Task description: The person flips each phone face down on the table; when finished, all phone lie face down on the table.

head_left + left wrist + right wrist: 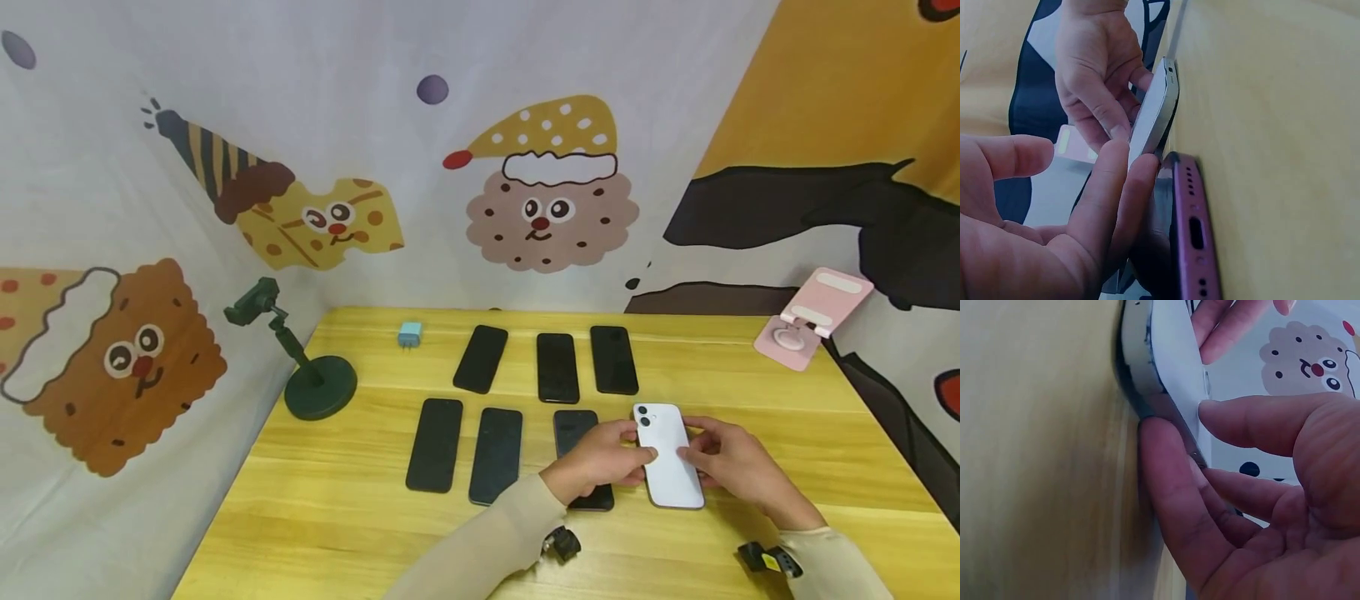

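A white smartphone (669, 458) lies camera side up at the right of a phone row, slightly tilted off the table in the wrist views. My right hand (731, 462) pinches its right edge, thumb (1247, 422) on the back and a fingertip at the rim. From the other side, my left hand (603, 457) has its fingers (1107, 194) at the phone's left edge; its thumb (1022, 155) is raised off the back. Under my left wrist lies a dark phone (573, 429), partly covered, whose pinkish-purple rim with a charging port shows in the left wrist view.
Several dark phones lie screen up in two rows, among them one phone (435, 446) at front left. A green stand (320, 387) and blue charger plug (409, 334) are at back left. A pink foldable stand (813, 317) is at back right, before a printed cloth.
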A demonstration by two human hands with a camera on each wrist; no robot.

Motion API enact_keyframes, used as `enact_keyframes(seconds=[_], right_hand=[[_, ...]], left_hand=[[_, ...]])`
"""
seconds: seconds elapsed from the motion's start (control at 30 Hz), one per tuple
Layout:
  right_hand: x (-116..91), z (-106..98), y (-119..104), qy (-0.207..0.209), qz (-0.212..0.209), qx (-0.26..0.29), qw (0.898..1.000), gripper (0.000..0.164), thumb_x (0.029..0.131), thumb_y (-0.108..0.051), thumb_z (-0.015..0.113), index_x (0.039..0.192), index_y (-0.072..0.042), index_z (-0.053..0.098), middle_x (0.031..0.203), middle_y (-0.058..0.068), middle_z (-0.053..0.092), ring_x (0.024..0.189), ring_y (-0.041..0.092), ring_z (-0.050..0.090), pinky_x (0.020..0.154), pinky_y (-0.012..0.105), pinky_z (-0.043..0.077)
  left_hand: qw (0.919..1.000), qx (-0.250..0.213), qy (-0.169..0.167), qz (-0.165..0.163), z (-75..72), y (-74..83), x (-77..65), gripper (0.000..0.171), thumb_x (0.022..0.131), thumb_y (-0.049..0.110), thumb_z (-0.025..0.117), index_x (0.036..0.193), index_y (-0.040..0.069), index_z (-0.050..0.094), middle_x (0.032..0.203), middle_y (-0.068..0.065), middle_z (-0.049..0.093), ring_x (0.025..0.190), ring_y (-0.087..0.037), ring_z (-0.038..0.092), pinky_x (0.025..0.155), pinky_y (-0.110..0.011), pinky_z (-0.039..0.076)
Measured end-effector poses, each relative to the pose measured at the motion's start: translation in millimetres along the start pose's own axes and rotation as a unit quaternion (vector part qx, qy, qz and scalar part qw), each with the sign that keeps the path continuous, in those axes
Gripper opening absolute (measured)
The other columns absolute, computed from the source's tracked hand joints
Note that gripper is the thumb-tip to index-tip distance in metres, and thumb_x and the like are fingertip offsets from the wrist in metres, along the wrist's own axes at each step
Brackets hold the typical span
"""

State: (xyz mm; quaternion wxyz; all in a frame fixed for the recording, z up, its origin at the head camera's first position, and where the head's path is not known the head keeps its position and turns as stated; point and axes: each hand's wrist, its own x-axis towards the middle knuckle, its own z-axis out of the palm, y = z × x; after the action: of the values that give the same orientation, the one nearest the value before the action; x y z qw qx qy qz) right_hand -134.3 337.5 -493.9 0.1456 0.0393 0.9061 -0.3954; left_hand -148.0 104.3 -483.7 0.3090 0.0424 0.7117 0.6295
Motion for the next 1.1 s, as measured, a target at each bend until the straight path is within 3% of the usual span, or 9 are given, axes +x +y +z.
enact_keyframes(seconds=[0.1, 0.3, 0.5, 0.57, 0.77, 1.1], right_hand=[[-1.2, -0.6, -1.2, 0.002, 0.002, 0.0, 1.0, 0.065, 0.099, -0.015, 0.075, 0.152, 0.01, 0.046, 0.104, 0.014, 0.066, 0.087, 0.022, 0.063, 0.065, 0.033, 0.064], [-4.0, -0.7, -2.9, 0.008, -0.002, 0.014, 1.0, 0.058, 0.1, -0.013, 0.074, 0.147, 0.012, 0.051, 0.107, 0.016, 0.067, 0.091, 0.022, 0.066, 0.066, 0.033, 0.065], [-5.9, -1.3, -10.6, 0.043, -0.042, -0.041, 0.997, 0.06, 0.098, -0.022, 0.078, 0.143, 0.01, 0.056, 0.105, 0.012, 0.071, 0.086, 0.018, 0.065, 0.062, 0.028, 0.06], [-5.8, -0.1, -15.3, 0.062, -0.062, -0.07, 0.994, 0.059, 0.096, -0.025, 0.08, 0.141, 0.008, 0.06, 0.103, 0.009, 0.072, 0.085, 0.017, 0.065, 0.06, 0.025, 0.055], [-1.7, 12.7, -32.4, 0.073, -0.103, -0.084, 0.988, 0.053, 0.095, -0.027, 0.081, 0.137, 0.002, 0.066, 0.104, 0.007, 0.075, 0.088, 0.017, 0.067, 0.063, 0.024, 0.052], [1.7, 28.4, -58.1, 0.068, -0.139, -0.061, 0.986, 0.048, 0.099, -0.028, 0.077, 0.138, -0.002, 0.068, 0.11, 0.006, 0.075, 0.091, 0.016, 0.07, 0.067, 0.025, 0.054]], left_hand=[[1.0, -0.004, 0.002, -0.003, 0.7, 0.1, 0.3, 0.035, 0.101, 0.018, 0.073, 0.135, 0.009, 0.068, 0.095, -0.006, 0.072, 0.083, -0.027, 0.076, 0.079, -0.043, 0.066], [0.9999, 0.001, 0.007, -0.014, 0.7, -0.5, -0.2, 0.05, 0.1, 0.02, 0.074, 0.146, 0.005, 0.06, 0.1, -0.006, 0.073, 0.085, -0.028, 0.077, 0.081, -0.044, 0.066], [0.9999, -0.009, -0.006, -0.001, -4.1, -0.7, -2.9, 0.052, 0.101, 0.021, 0.074, 0.148, 0.007, 0.057, 0.136, -0.005, 0.065, 0.093, -0.027, 0.077, 0.085, -0.044, 0.066], [0.9998, -0.018, -0.008, 0.008, -7.7, 0.1, -4.9, 0.051, 0.101, 0.021, 0.074, 0.147, 0.008, 0.058, 0.139, -0.006, 0.062, 0.095, -0.027, 0.076, 0.086, -0.045, 0.065], [0.9991, -0.028, 0.004, 0.033, -25.5, -3.8, -15.0, 0.046, 0.102, 0.021, 0.073, 0.145, 0.01, 0.059, 0.137, -0.01, 0.061, 0.096, -0.033, 0.075, 0.085, -0.047, 0.065], [0.9976, 0.026, 0.031, 0.057, -62.4, -15.3, -40.6, 0.044, 0.104, 0.025, 0.07, 0.144, 0.011, 0.06, 0.137, -0.011, 0.062, 0.1, -0.025, 0.071, 0.084, -0.042, 0.063]])
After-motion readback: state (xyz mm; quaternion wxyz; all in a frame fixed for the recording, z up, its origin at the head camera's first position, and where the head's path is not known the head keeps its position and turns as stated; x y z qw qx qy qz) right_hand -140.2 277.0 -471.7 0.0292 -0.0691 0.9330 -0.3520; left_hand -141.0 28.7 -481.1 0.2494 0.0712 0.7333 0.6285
